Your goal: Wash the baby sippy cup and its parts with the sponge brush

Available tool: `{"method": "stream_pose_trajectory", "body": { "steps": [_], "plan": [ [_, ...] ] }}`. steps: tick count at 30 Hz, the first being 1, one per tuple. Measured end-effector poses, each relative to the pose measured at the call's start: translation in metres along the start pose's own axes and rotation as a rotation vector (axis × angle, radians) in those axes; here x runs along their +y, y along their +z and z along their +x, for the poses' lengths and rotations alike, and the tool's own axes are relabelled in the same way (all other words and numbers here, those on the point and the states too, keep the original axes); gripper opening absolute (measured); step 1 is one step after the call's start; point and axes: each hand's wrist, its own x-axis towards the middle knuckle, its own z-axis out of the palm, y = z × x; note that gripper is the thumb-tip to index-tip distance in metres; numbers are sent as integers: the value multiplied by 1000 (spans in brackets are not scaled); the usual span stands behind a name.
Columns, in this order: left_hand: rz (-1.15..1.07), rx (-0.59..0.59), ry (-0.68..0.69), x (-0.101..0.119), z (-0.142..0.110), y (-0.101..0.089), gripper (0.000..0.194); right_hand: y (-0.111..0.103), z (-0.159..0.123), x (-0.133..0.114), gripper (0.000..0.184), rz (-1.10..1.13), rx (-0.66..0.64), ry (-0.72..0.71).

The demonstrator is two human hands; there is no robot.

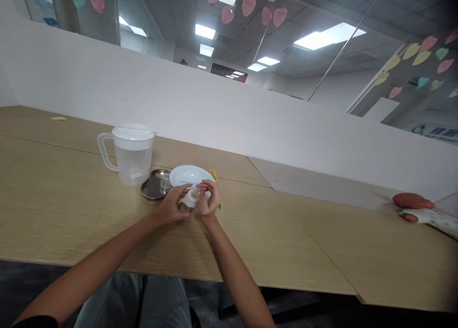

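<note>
Both my hands meet over the wooden table (71, 209), in front of a white plate (189, 174). My left hand (171, 206) grips a small white ring-shaped cap with a clear teat (191, 198), fingers curled round it. My right hand (210, 199) pinches the same piece from the right side. A small metal tray (150, 190) holding a clear little cup (165, 181) lies just left of the plate. A clear plastic jug (130, 152) with water and a white lid stands behind the tray.
A yellow object (213, 175) pokes out from behind the plate. At the far right edge another person's hand (411, 201) rests on the table by a patterned cloth (438, 220). A white partition (179, 104) runs along the table's far side.
</note>
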Motion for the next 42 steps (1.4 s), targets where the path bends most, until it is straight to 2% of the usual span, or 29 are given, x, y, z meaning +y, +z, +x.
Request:
{"method": "stream_pose_trajectory", "body": {
  "steps": [3,11,20,27,32,35,39,42],
  "plan": [
    [-7,-18,-9,1,0,2,72,-1,3,1,27,19,11,48],
    [-119,-33,-61,-2,0,0,78,-2,9,-5,42,-23,-283,-58],
    [-112,-62,-72,4,2,-2,85,-3,18,-3,50,-91,-413,-97],
    [-1,-52,-48,5,2,-3,79,-5,22,-3,44,-79,-464,-14],
    [70,-67,-102,7,6,-7,58,-9,22,-1,45,-63,-557,105],
    [62,-79,-120,6,7,-8,52,-9,19,0,43,-67,-554,29],
    [58,-75,-112,2,8,-8,64,-5,13,-1,36,-109,-485,-85],
    [58,-72,-107,-1,7,-8,72,-2,12,-2,39,-114,-463,-69]
  ]
}}
